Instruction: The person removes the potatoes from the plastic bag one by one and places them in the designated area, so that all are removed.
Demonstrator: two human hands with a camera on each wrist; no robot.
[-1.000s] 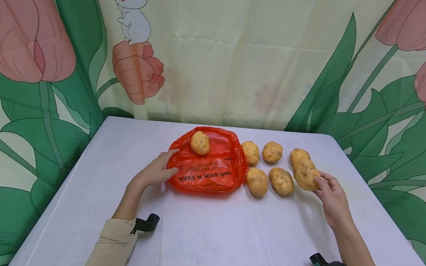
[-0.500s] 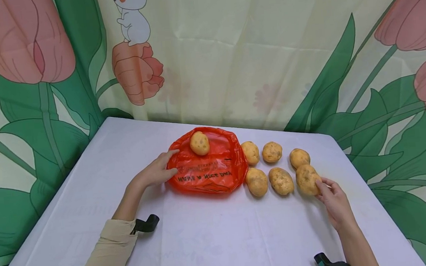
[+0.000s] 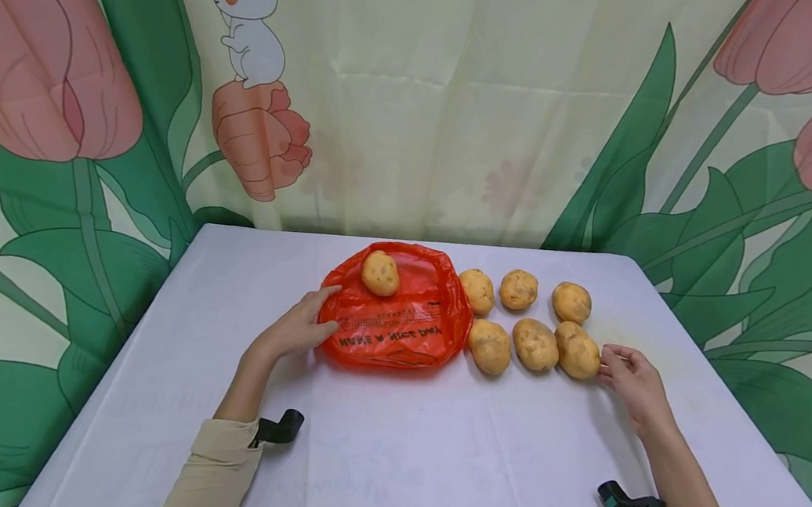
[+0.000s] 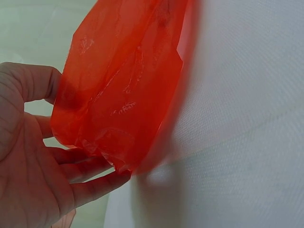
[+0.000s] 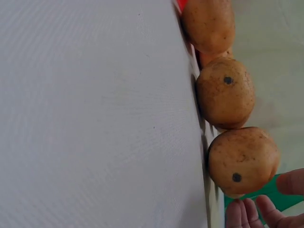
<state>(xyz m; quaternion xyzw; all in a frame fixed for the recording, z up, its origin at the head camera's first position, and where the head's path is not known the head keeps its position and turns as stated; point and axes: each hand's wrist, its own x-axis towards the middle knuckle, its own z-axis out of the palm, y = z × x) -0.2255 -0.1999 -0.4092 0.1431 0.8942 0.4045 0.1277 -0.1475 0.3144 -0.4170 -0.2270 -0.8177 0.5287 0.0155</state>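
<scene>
My left hand (image 3: 301, 324) rests against the left side of a red plastic bag (image 3: 408, 285), its fingers spread and fairly straight. In the left wrist view, thumb and fingers touch the red film (image 4: 123, 85), and part of the fingers lies behind it. One potato (image 3: 381, 273) lies at the back left of the bag. To the bag's right, two rows of potatoes lie on the table. My right hand (image 3: 630, 379) is just right of the front row's end potato (image 3: 578, 350); in the right wrist view the fingers (image 5: 266, 209) are loosely extended below a potato (image 5: 243, 160), holding nothing.
In the back row lie a potato (image 3: 478, 291) beside the bag, a middle potato (image 3: 518, 289) and a right potato (image 3: 571, 302). The front row also has a left potato (image 3: 489, 347) and a middle potato (image 3: 536, 344). A flowered curtain (image 3: 424, 111) hangs behind the white-covered table (image 3: 392, 459).
My right hand has set its potato down at the front row's right end and let go; the fingers now stand apart from it. The left hand and bag have not moved.
</scene>
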